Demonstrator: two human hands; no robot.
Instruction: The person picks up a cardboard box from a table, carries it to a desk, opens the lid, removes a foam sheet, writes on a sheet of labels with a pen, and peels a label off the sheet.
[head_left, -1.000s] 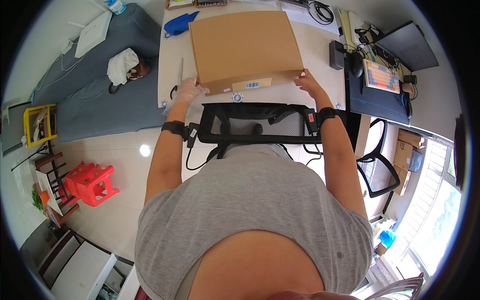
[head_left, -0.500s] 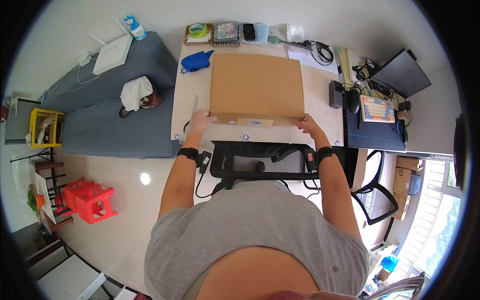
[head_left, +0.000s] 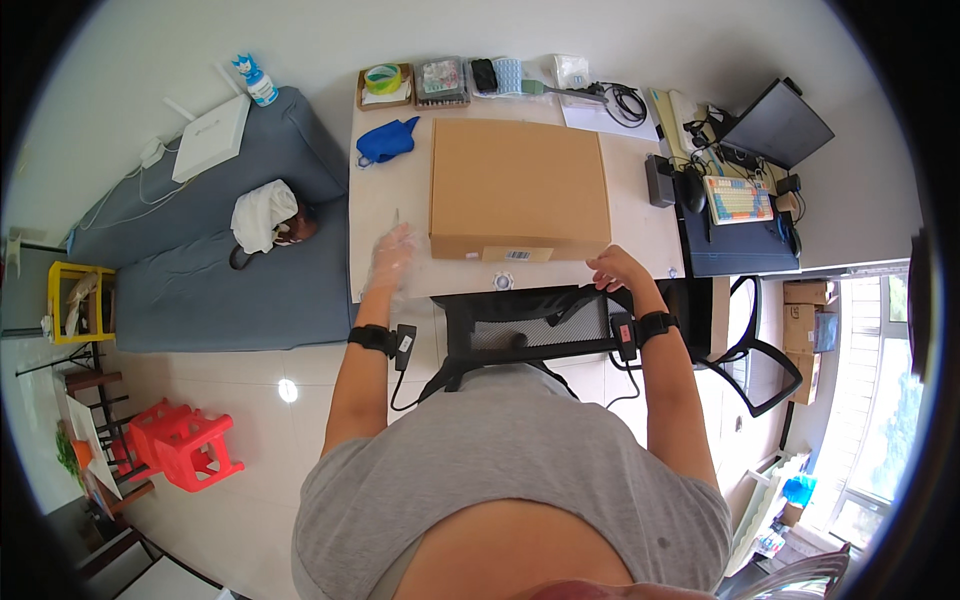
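Note:
A closed brown cardboard box lies flat on the table, a barcode label on its near side. My left hand, in a clear plastic glove, is over the table just left of the box. The tip of a slim pointed tool shows beyond its fingers; the rest is covered, and whether I grip it cannot be told. By the near right corner of the box, my right hand is bare, its fingers loosely bent and apart, holding nothing.
Along the table's back stand a tray with tape, a container of small items and a coiled black cable. A blue cloth item lies left of the box. A chair back stands between me and the table.
Both hands have left the box's near corners. My left hand has moved onto the slim tool beside the box; my right has drawn back slightly. The whole view has shifted a little.

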